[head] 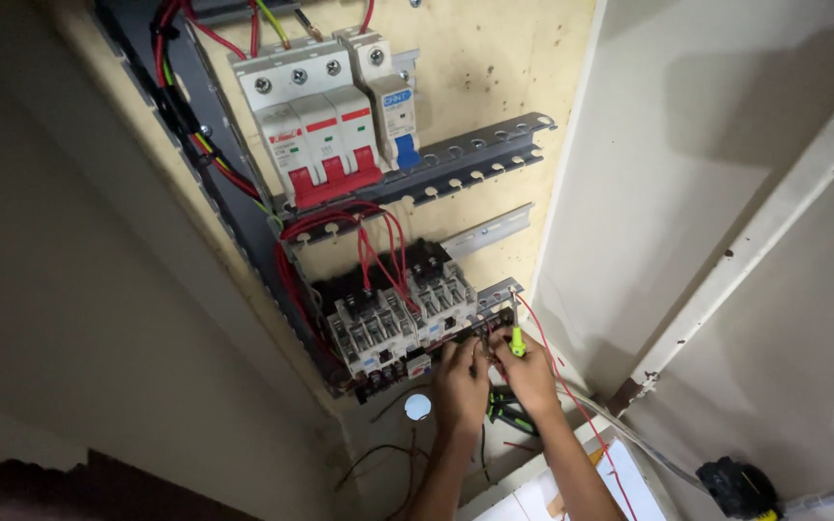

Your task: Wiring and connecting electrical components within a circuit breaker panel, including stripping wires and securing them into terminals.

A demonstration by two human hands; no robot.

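Both hands meet at the lower right corner of the grey contactors (400,323) on the plywood board (494,58). The right hand (530,374) keeps a narrow grip closed on a green-handled screwdriver (516,340), tip up at the terminals. The left hand (460,381) pinches a thin wire beside it. Above, white breakers with red switches (325,125) sit on a metal rail (475,159), one with a blue label.

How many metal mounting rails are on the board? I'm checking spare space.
3: one carrying the breakers, a short bare one below, one end showing beside the contactors. Others may be hidden.
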